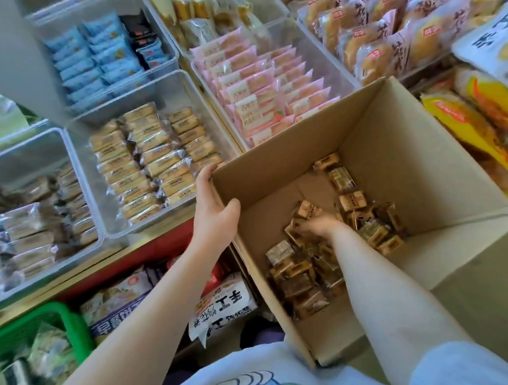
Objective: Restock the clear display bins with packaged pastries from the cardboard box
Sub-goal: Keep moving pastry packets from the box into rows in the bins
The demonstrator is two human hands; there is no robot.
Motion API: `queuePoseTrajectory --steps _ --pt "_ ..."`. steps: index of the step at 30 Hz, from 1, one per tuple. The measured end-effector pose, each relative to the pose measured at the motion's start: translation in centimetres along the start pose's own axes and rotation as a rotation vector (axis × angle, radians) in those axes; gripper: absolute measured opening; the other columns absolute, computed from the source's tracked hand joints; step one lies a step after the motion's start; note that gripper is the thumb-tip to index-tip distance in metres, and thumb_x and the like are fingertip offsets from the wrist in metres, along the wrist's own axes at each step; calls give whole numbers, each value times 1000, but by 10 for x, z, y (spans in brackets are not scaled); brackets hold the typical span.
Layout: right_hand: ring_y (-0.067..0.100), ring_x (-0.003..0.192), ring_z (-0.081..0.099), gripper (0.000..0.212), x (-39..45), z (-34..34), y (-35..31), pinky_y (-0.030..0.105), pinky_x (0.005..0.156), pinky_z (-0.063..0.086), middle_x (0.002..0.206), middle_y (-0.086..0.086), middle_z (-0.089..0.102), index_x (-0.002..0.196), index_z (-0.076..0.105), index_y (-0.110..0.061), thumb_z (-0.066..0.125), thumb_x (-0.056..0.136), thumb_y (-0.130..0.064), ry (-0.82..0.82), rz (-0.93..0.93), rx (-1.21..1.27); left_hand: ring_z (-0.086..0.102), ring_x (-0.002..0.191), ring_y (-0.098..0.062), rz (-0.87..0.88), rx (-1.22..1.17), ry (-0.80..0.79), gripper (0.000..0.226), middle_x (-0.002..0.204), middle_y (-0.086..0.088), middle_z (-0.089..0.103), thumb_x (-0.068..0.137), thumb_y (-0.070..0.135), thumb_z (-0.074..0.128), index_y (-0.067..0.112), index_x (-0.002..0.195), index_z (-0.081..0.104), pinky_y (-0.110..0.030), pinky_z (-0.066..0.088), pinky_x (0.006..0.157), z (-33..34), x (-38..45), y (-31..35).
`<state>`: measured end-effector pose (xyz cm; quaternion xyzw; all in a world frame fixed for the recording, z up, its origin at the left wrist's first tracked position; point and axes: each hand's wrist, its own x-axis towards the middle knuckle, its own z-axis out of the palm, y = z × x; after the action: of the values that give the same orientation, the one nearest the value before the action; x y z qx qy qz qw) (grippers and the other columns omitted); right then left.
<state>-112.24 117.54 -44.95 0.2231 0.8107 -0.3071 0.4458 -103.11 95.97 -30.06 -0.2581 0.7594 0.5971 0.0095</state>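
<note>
Down inside the cardboard box (399, 152), the right hand (319, 226) reaches among the packaged pastries (306, 281) heaped on its floor; its fingers are buried in the wrappers, so whether they pinch one cannot be told. The left hand (213, 206) grips the box's left rim, fingers curled over the outer wall, thumb on the edge. Just left of that hand stands a clear display bin (179, 87) holding rows of similar tan packets (152, 159).
</note>
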Motion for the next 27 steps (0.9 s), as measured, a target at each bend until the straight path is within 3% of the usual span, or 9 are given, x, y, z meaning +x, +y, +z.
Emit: queuePoseTrajectory --steps 2,5,9,11,13,16,19,23,27 --pt "28 122 56 84 -33 -7 -28 38 94 53 141 12 53 150 36 -5 75 86 -41 -30 -112 144 49 123 -17 -24 -2 -13 68 134 13 40 95 6 57 41 146 28 -16 46 77 -3 1 -2" --pt "11 99 60 65 -100 -24 -63 22 65 49 126 2 54 144 39 -15 68 92 -40 -15 -415 200 46 130 -14 -21 97 3 62 140 12 44 94 32 66 42 146 33 -34 47 100 -10 1 0" --pt "9 107 60 59 -172 -19 -81 25 79 58 121 -10 56 131 41 -34 78 85 -35 37 -879 185 56 115 -2 97 -10 105 40 125 17 58 93 51 65 37 129 56 -31 47 100 -33 -12 15" --pt "7 106 62 58 -196 -2 -92 25 79 59 120 -9 59 131 46 -33 80 84 -35 30 -986 165 68 106 -9 28 -279 12 54 112 9 71 86 58 67 30 132 56 -34 54 92 -56 -17 22" --pt "6 102 64 47 -215 22 -109 25 78 56 117 -6 64 128 57 -30 76 86 -40 -66 -988 169 71 106 -20 -59 -482 -60 68 113 1 74 85 59 67 21 140 54 -41 57 88 -87 -21 22" --pt "21 80 63 33 -236 70 -135 33 66 47 95 7 68 123 69 -24 66 93 -39 -372 -933 230 70 110 -25 -6 -532 -90 54 119 -8 72 90 46 64 15 134 60 -41 59 83 -143 -33 9" --pt "28 72 59 40 -254 134 -165 36 59 44 95 23 66 123 68 -23 63 91 -47 -503 -926 154 71 104 -23 8 -567 -10 47 113 -6 74 87 38 72 18 129 64 -32 59 79 -208 -48 -13" --pt "35 65 65 40 -290 237 -207 32 47 45 97 27 64 122 62 -6 44 103 -37 -922 -681 313 68 89 -18 24 -584 97 28 102 -3 75 85 33 76 22 111 74 -31 56 73 -309 -71 -57" --pt "29 70 70 44 -326 348 -250 33 54 53 89 14 73 115 66 -8 37 106 -40 -883 -569 154 68 76 -16 -30 -581 315 13 86 -4 75 91 21 70 15 101 75 -33 56 69 -415 -91 -114"
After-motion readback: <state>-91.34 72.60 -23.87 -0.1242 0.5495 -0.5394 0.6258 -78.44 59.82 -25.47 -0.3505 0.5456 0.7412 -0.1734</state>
